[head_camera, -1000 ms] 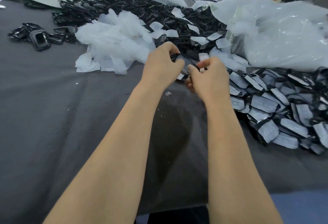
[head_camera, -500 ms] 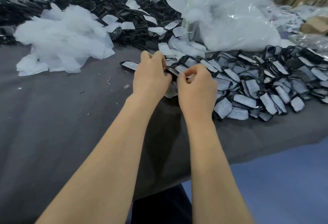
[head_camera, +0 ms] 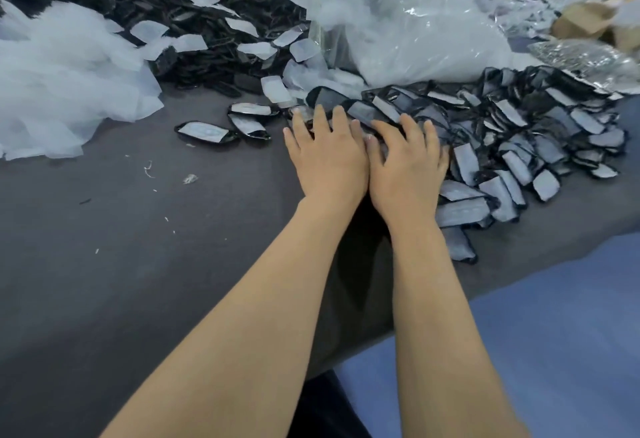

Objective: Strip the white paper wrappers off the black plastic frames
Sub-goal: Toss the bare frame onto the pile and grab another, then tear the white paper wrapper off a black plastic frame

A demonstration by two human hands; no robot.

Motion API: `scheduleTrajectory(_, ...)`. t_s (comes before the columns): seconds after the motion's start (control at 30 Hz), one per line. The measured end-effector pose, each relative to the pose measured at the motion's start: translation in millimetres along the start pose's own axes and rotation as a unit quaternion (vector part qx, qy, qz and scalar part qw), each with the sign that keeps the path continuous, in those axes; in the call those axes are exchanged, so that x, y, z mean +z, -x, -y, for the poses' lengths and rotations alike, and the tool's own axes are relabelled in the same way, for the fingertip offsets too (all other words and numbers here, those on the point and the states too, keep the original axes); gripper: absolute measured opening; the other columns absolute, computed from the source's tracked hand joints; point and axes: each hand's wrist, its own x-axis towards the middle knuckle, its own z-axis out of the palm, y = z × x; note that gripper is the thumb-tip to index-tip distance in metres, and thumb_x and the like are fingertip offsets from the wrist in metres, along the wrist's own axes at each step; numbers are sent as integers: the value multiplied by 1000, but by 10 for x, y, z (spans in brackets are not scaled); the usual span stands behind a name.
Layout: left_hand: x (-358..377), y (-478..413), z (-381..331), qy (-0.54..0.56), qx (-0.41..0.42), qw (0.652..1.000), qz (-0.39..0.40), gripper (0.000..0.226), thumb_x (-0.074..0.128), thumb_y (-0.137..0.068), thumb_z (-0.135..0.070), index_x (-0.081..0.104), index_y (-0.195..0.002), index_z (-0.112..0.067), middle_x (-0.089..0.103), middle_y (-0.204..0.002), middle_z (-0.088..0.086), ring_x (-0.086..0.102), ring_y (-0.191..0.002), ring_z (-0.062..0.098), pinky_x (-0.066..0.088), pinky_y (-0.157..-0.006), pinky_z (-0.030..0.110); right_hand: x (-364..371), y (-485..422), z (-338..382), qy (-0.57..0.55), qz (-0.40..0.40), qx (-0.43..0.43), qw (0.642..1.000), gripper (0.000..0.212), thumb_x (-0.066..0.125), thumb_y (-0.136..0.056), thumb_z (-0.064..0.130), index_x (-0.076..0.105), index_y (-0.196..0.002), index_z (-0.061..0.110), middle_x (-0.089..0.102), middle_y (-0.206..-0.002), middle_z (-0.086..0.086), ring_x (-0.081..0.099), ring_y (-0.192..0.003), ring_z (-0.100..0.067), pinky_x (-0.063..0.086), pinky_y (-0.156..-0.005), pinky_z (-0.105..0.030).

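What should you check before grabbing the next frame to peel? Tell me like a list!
1. Hands free: ok, the left hand and right hand lie flat, holding nothing.
2. Wrapped frames in reach: ok, under the fingertips.
3. One frame singled out: not ok, fingers spread over several.
4. Spot for wrappers: ok, the wrapper heap lies to the left.
5. Wrapper edge to pinch: cannot tell.

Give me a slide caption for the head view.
Left hand and right hand rest open, side by side, on the wrapped black frames heaped on the dark table.
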Motion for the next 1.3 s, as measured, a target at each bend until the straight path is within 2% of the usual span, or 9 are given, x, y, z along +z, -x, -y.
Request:
scheduleTrajectory(0.5, 297, -320, -375, 46, -6, 998, -30, 45, 26, -104, -27, 30, -147, -16, 29, -154, 7, 10, -146, 28, 4, -119, 45, 27, -446, -365, -48, -63, -2, 997, 35, 43, -99, 38, 57, -130, 28, 42, -147, 8, 18, -145, -15, 4, -118, -37)
scheduleTrajectory(0.63, 272, -318, -353, 85, -18, 996, -31, 44, 28, -103, -26, 33, -146, -17, 30, -155, 2, 11, -147, 23, 1, -118, 45, -4, -446, -295, -109, -73, -9, 991, 32, 42, -100, 27, 62, -125, 20, 51, -140, 1, 33, -139, -17, 19, -117, -42)
scheduleTrajectory(0.73, 211, -311, -298, 140, -30, 988, -49, 40, 32, -102, -22, 40, -141, -17, 38, -149, -1, 21, -144, 18, 0, -117, 47, -53, -412, -205, -174, -102, -10, 979, 31, 44, -96, 9, 64, -119, 11, 64, -123, -2, 55, -117, -17, 37, -106, -36)
scheduleTrajectory(0.87, -27, -315, -150, 253, -22, 963, -89, 34, 36, -99, -12, 50, -131, -13, 52, -134, 2, 39, -132, 19, 20, -116, 41, -40, -367, 56, -205, -113, -1, 972, 29, 44, -95, 6, 66, -113, 11, 68, -111, -4, 59, -104, -19, 34, -84, -12)
scheduleTrajectory(0.93, -205, -325, 6, 329, -30, 938, -102, 32, 36, -99, -10, 53, -126, -10, 57, -125, 5, 50, -118, 18, 35, -101, 24, 4, -351, 282, -217, -110, -18, 970, 28, 44, -95, 6, 66, -112, 10, 67, -109, -5, 58, -103, -18, 29, -78, -10)
scheduleTrajectory(1.0, -376, -350, 152, 371, -47, 919, -122, 30, 37, -98, -9, 55, -122, -10, 59, -118, 3, 51, -103, 11, 36, -79, 9, 22, -354, 455, -222, -114, -27, 968, 27, 45, -95, 7, 66, -110, 10, 67, -108, -6, 58, -102, -19, 29, -76, -10)
scheduleTrajectory(1.07, -596, -380, 391, 390, -64, 903, -167, 26, 40, -97, -8, 57, -117, -10, 59, -106, -4, 51, -93, 5, 36, -73, 4, 72, -338, 711, -238, -98, -42, 965, 25, 46, -95, 9, 66, -110, 10, 67, -109, -6, 58, -103, -19, 30, -77, -12)
scheduleTrajectory(1.2, -987, -497, 894, 411, -117, 872, -239, 23, 42, -95, -8, 58, -111, -10, 53, -88, -13, 50, -80, 1, 39, -70, 5, 280, -347, 1275, -255, -15, -85, 963, 27, 43, -96, 11, 66, -112, 11, 65, -113, -5, 57, -105, -18, 32, -75, -14)
scheduleTrajectory(1.3, -1202, -589, 1267, 433, -172, 843, -269, 20, 42, -93, -8, 56, -105, -13, 56, -91, -4, 52, -78, 10, 43, -69, 15, 490, -396, 1663, -233, 80, -112, 963, 32, 40, -97, 13, 62, -120, 12, 60, -124, -8, 54, -113, -21, 41, -90, -24)
